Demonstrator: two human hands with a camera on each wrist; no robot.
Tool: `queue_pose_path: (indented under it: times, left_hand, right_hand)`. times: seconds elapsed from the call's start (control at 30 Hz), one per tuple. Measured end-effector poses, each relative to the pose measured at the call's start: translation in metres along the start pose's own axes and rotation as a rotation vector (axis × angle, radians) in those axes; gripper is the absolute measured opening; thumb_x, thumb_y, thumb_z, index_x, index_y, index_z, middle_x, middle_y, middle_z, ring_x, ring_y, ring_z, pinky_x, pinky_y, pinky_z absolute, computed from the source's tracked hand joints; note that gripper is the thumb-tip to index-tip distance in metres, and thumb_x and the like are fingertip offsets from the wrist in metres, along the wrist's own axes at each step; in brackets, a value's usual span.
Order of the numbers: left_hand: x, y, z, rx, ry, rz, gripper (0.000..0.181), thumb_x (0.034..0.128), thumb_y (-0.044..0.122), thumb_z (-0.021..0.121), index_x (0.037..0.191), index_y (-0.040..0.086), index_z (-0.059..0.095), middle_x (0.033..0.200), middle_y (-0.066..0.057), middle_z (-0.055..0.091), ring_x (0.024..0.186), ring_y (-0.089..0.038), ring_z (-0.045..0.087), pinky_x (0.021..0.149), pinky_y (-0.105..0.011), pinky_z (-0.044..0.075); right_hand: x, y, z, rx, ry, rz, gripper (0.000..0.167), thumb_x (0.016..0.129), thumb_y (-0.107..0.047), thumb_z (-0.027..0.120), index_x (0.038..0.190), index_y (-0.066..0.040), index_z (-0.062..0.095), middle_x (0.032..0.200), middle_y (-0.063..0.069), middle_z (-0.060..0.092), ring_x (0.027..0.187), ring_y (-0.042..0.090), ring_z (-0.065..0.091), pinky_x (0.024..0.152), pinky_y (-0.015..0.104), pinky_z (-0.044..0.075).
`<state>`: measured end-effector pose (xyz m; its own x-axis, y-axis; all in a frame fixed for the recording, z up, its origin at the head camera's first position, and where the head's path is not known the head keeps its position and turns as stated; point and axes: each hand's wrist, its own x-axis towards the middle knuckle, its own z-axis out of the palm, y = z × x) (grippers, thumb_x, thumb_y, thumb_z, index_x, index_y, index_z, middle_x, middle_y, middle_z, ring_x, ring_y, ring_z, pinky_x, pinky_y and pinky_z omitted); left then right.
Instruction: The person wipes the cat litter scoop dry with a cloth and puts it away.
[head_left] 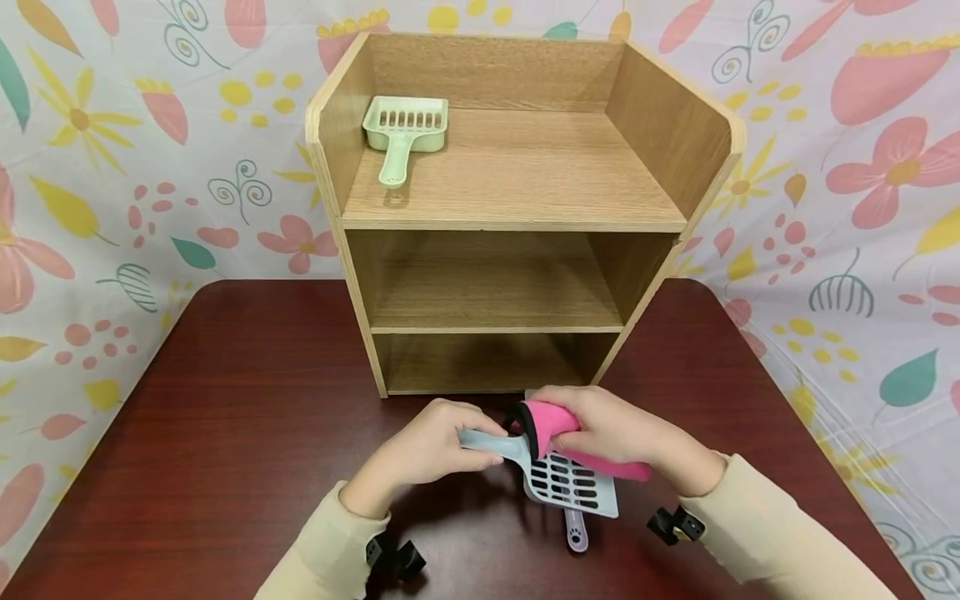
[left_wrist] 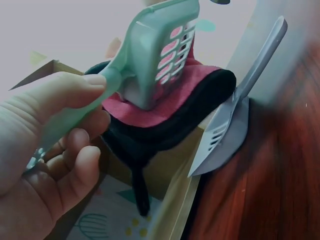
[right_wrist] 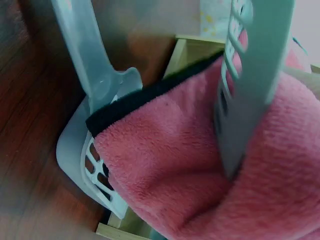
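Note:
My left hand (head_left: 435, 442) grips the handle of a pale blue litter scoop (head_left: 572, 483), which looks greenish in the left wrist view. Its slotted head faces right, above the tabletop. My right hand (head_left: 611, 425) holds a pink cloth (head_left: 553, 419) with black edging against the scoop. In the right wrist view, the cloth (right_wrist: 170, 155) drapes around the scoop's head (right_wrist: 255, 95); the right fingers are hidden there. Beneath the work lies a second, greyish-lavender scoop (head_left: 576, 531), its handle toward me. In the left wrist view, this scoop (left_wrist: 260, 60) sits in a grey holder (left_wrist: 240, 130).
A wooden shelf unit (head_left: 510, 225) with three levels stands at the back of the dark red table (head_left: 225, 433). On its top level, at the left, a light green scoop (head_left: 396, 158) rests in a matching holder (head_left: 431, 143). Flower-patterned fabric (head_left: 165, 125) surrounds the table.

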<state>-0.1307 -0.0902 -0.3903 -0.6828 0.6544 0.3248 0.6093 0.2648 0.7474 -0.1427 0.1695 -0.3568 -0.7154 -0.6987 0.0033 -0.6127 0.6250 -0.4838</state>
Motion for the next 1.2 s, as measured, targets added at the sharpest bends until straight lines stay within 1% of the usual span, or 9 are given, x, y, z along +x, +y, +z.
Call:
queue_pose_path:
  times: [0.13, 0.37, 0.47, 0.63, 0.7, 0.87, 0.97, 1.1, 1.2]
  left_hand:
    - [0.001, 0.002, 0.001, 0.055, -0.020, 0.029, 0.018, 0.0757, 0.015, 0.078, 0.093, 0.010, 0.075, 0.081, 0.003, 0.070, 0.069, 0.003, 0.053, 0.064, -0.012, 0.046]
    - [0.000, 0.003, 0.000, 0.192, 0.018, 0.123, 0.021, 0.0798, 0.019, 0.075, 0.099, 0.009, 0.074, 0.087, 0.002, 0.071, 0.074, -0.002, 0.059, 0.068, -0.011, 0.047]
    - [0.001, 0.003, -0.002, 0.247, 0.032, 0.123, 0.022, 0.0813, 0.020, 0.074, 0.101, 0.010, 0.073, 0.090, 0.002, 0.071, 0.077, -0.004, 0.061, 0.070, -0.013, 0.048]
    - [0.000, 0.002, -0.003, 0.275, 0.052, 0.082, 0.023, 0.0821, 0.021, 0.073, 0.103, 0.012, 0.072, 0.093, 0.003, 0.071, 0.082, -0.006, 0.064, 0.075, -0.016, 0.049]
    - [-0.001, 0.002, -0.003, 0.280, 0.060, 0.072, 0.025, 0.0821, 0.021, 0.073, 0.105, 0.012, 0.072, 0.094, 0.003, 0.071, 0.083, -0.007, 0.064, 0.076, -0.017, 0.050]
    - [-0.001, -0.002, -0.005, 0.331, 0.079, 0.094, 0.033, 0.0835, 0.021, 0.072, 0.113, 0.008, 0.069, 0.099, -0.001, 0.071, 0.083, -0.009, 0.064, 0.076, -0.021, 0.051]
    - [-0.001, -0.004, -0.005, 0.351, 0.095, 0.108, 0.033, 0.0836, 0.022, 0.071, 0.113, 0.007, 0.069, 0.098, -0.002, 0.070, 0.080, -0.008, 0.063, 0.074, -0.021, 0.051]
    - [-0.001, -0.006, -0.007, 0.355, 0.145, 0.131, 0.028, 0.0826, 0.021, 0.072, 0.107, 0.008, 0.070, 0.093, 0.000, 0.070, 0.075, -0.007, 0.061, 0.070, -0.020, 0.050]
    - [-0.001, -0.007, -0.007, 0.379, 0.198, 0.164, 0.024, 0.0822, 0.021, 0.072, 0.104, 0.010, 0.070, 0.090, 0.002, 0.069, 0.074, -0.006, 0.060, 0.069, -0.021, 0.049]
  right_hand:
    - [0.001, 0.002, 0.002, 0.020, -0.043, -0.026, 0.040, 0.080, -0.007, 0.066, 0.115, -0.022, 0.056, 0.082, -0.013, 0.056, 0.069, 0.003, 0.049, 0.064, 0.019, 0.044]
    - [-0.002, 0.007, 0.002, -0.077, 0.071, 0.009, 0.035, 0.079, -0.012, 0.066, 0.110, -0.024, 0.058, 0.073, -0.015, 0.053, 0.062, 0.001, 0.047, 0.058, 0.019, 0.042]
    - [-0.004, 0.009, 0.001, -0.114, 0.110, 0.057, 0.036, 0.077, -0.014, 0.067, 0.111, -0.024, 0.058, 0.071, -0.015, 0.053, 0.060, 0.002, 0.046, 0.056, 0.019, 0.041]
    - [-0.009, 0.012, 0.000, -0.131, 0.168, 0.116, 0.036, 0.077, -0.016, 0.069, 0.110, -0.024, 0.059, 0.072, -0.014, 0.056, 0.062, 0.003, 0.049, 0.057, 0.020, 0.042]
    - [-0.012, 0.014, 0.000, -0.108, 0.192, 0.139, 0.035, 0.077, -0.015, 0.070, 0.109, -0.023, 0.059, 0.072, -0.013, 0.057, 0.061, 0.003, 0.050, 0.056, 0.020, 0.043]
    - [-0.018, 0.017, -0.003, -0.031, 0.268, 0.208, 0.034, 0.076, -0.010, 0.068, 0.106, -0.021, 0.060, 0.070, -0.008, 0.057, 0.059, 0.005, 0.051, 0.053, 0.022, 0.044]
    - [-0.021, 0.017, -0.004, 0.017, 0.307, 0.250, 0.034, 0.076, -0.009, 0.068, 0.107, -0.018, 0.060, 0.073, -0.005, 0.059, 0.061, 0.008, 0.052, 0.053, 0.023, 0.044]
    - [-0.024, 0.017, -0.005, 0.081, 0.356, 0.311, 0.034, 0.077, -0.010, 0.069, 0.110, -0.015, 0.059, 0.078, 0.000, 0.061, 0.066, 0.012, 0.054, 0.056, 0.024, 0.045]
    - [-0.026, 0.017, -0.004, 0.167, 0.408, 0.373, 0.034, 0.079, -0.013, 0.071, 0.111, -0.013, 0.059, 0.081, 0.004, 0.062, 0.068, 0.014, 0.055, 0.059, 0.025, 0.047]
